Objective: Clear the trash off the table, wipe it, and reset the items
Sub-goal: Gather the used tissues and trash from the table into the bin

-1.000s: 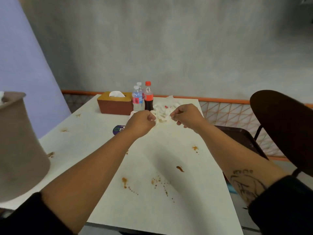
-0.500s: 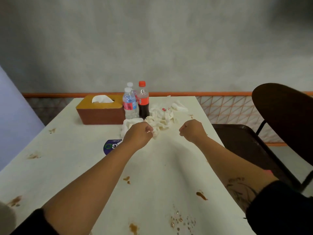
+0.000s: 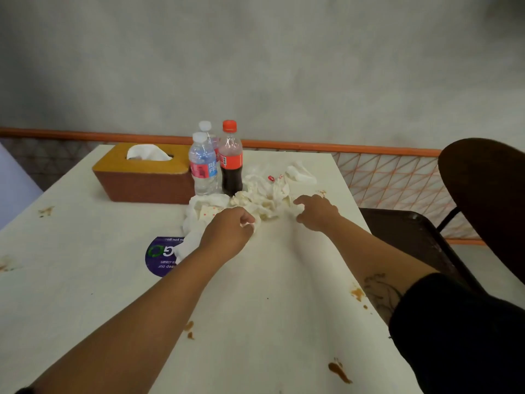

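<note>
A heap of crumpled white tissues and wrappers [image 3: 262, 196] lies at the far middle of the white table [image 3: 85, 280]. My left hand [image 3: 227, 233] is closed on a bunch of that tissue at the heap's near left side. My right hand [image 3: 315, 211] rests at the heap's right edge, fingers spread and touching the paper. Behind the heap stand a cola bottle [image 3: 230, 160] and two water bottles [image 3: 203, 166], next to a brown tissue box [image 3: 145, 173]. Brown sauce stains [image 3: 339, 371] dot the tabletop.
A round purple sticker [image 3: 159, 255] sits on the table under my left forearm. A dark chair [image 3: 454, 223] stands off the table's right side. An orange rail and mesh fence [image 3: 383, 177] run behind the table, below a grey wall.
The view moved closer to the table's far end. My right hand opened from a fist and reached forward to the heap's right edge. My left hand kept its hold on the tissue.
</note>
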